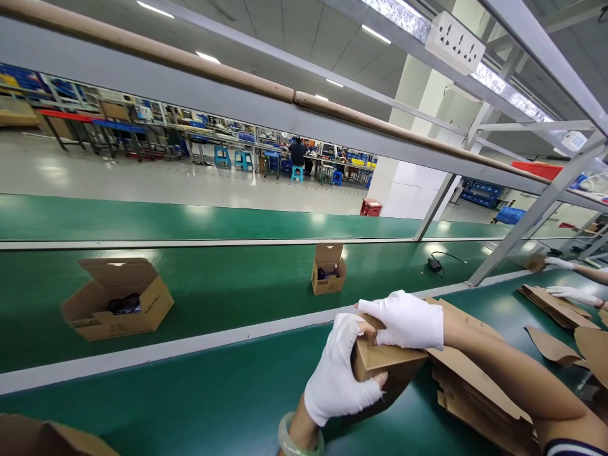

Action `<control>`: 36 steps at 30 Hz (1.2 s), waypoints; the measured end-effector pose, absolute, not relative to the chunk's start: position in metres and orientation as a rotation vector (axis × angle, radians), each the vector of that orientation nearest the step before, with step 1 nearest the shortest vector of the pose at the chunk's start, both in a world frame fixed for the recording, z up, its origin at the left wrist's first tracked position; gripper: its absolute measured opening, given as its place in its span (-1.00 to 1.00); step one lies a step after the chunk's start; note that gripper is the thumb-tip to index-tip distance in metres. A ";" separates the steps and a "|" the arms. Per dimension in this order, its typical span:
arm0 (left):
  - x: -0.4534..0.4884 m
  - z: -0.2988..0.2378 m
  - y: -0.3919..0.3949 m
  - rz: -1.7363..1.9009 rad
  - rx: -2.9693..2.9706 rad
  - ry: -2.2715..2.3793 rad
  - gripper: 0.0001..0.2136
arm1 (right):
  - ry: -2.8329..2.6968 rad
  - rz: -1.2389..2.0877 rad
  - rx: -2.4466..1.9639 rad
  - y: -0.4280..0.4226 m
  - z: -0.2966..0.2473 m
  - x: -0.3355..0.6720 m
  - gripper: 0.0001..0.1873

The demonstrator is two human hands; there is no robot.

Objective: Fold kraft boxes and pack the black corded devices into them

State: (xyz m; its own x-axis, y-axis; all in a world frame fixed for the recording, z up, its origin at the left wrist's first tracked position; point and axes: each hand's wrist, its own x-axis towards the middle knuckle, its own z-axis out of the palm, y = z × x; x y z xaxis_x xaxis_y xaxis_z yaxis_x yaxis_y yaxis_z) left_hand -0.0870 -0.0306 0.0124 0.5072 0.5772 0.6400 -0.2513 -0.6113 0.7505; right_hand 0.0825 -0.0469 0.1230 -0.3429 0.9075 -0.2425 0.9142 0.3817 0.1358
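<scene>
Both my hands, in white gloves with bare fingertips, hold a brown cardboard box [394, 361] over the near green surface. My left hand [339, 373] grips the box's left end, its thumb along the lower side. From above, my right hand [403, 320] is closed over the box's upper edge; part of its fingers is hidden. Under my right forearm lies a stack of flattened cardboard boxes [475, 392]. Beyond my hands, an open cardboard box [329, 278] with dark items inside stands on the green belt [247, 285].
Another open box [123, 310] with a dark item sits on the belt at left. A black adapter with a cable [434, 264] lies at right. A slanted metal post [522, 221] rises there. A co-worker's gloved hands [572, 292] are near more flat cardboard [555, 307].
</scene>
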 end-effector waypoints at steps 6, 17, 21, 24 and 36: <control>-0.099 0.007 -0.011 1.324 1.383 0.622 -0.59 | 2.858 0.401 1.750 -0.067 0.135 0.089 -0.66; -0.112 -0.014 0.024 1.481 0.716 0.977 -0.56 | 2.954 0.676 1.020 -0.075 0.094 0.065 -0.79; -0.117 -0.004 0.012 1.696 1.051 1.216 -0.64 | 2.859 0.957 1.210 -0.050 0.079 0.070 -0.74; -0.118 0.008 -0.005 1.764 1.200 1.188 -0.65 | 2.728 1.000 1.387 -0.026 0.059 0.060 -0.78; -0.080 0.023 -0.067 1.580 1.535 0.972 -0.67 | 2.106 0.231 2.195 0.086 0.069 0.134 -0.59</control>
State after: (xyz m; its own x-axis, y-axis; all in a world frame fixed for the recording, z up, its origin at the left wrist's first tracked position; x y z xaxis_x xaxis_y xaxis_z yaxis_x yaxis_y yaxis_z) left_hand -0.0798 -0.0674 0.0227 -0.0339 0.8880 0.4586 0.0089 -0.4586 0.8886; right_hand 0.1342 0.0860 0.0686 0.0375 0.9982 0.0465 0.9845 -0.0448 0.1694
